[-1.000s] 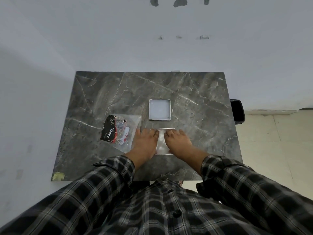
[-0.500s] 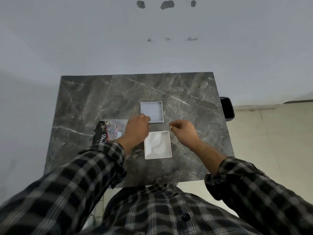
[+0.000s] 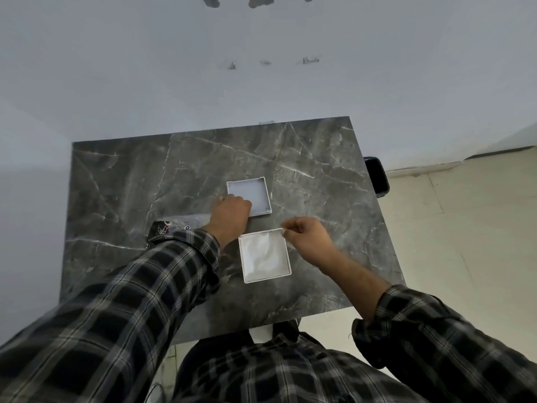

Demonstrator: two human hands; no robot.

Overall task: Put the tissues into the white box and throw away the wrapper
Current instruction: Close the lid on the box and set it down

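A white box point(image 3: 246, 279) stands on the near middle of the marble table point(image 3: 313, 173), filled with white tissues point(image 3: 265, 255). Beyond it lies the white lid point(image 3: 257, 193), hollow side up. My left hand point(image 3: 231, 213) is curled over the lid's near-left corner. My right hand point(image 3: 308, 237) hovers at the box's far-right corner, thumb and forefinger pinched together with nothing visible between them. The dark printed wrapper point(image 3: 164, 228) lies left of the box, mostly hidden under my left sleeve.
A black bin point(image 3: 377, 175) stands on the floor just past the table's right edge. A white wall runs behind the table and along its left side. Pale floor tiles lie to the right.
Both hands lifted off the tissues in the box. My left hand reached forward to the lid's corner and my right hand drew back to the box's far-right corner.
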